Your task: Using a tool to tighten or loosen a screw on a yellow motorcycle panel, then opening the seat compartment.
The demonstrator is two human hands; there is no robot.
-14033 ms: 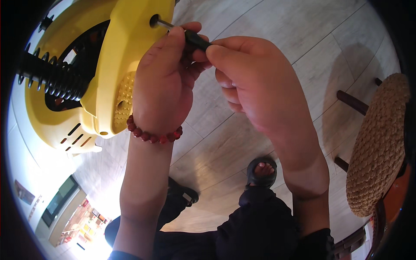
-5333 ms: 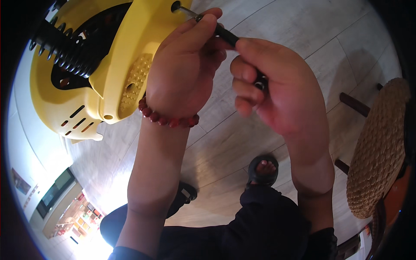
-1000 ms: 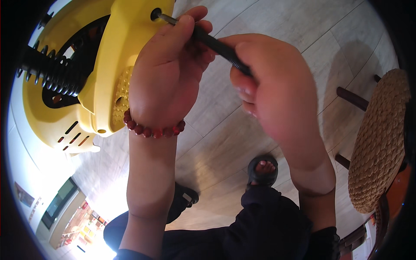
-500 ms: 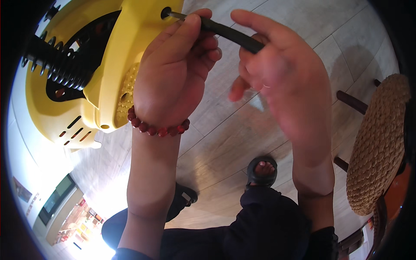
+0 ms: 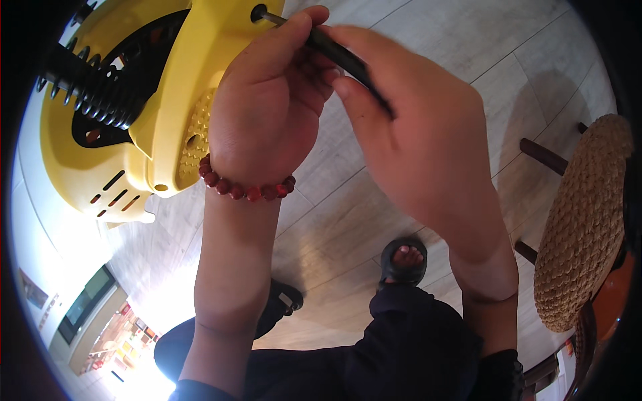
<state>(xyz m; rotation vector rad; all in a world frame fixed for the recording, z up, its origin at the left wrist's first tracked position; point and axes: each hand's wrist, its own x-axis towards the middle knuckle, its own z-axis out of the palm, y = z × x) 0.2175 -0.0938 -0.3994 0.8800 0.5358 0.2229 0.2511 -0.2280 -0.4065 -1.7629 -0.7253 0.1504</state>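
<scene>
A screwdriver point(image 5: 340, 57) with a black handle slants down to the right from a dark round hole point(image 5: 258, 12) in a yellow plastic body panel point(image 5: 217, 40). Its thin metal shaft reaches the hole, but how deep the tip sits is hidden. My left hand point(image 5: 264, 107), a red bead bracelet point(image 5: 253, 194) at its wrist, pinches the front of the handle close to the panel. Around the rear of the handle closes my right hand point(image 5: 428, 127), thumb and fingers on either side of it.
Left of my hands, the yellow body carries a black coil spring point(image 5: 90, 93) and slotted vents. A woven-seat stool point(image 5: 582, 220) stands at the right. Below are the wood-look floor point(image 5: 328, 234) and my feet in dark sandals point(image 5: 404, 264). Bright light glares at lower left.
My right hand, spread with its palm showing before, has turned over and closed round the handle's rear. The handle now slopes more steeply. My left hand has stayed nearly in place.
</scene>
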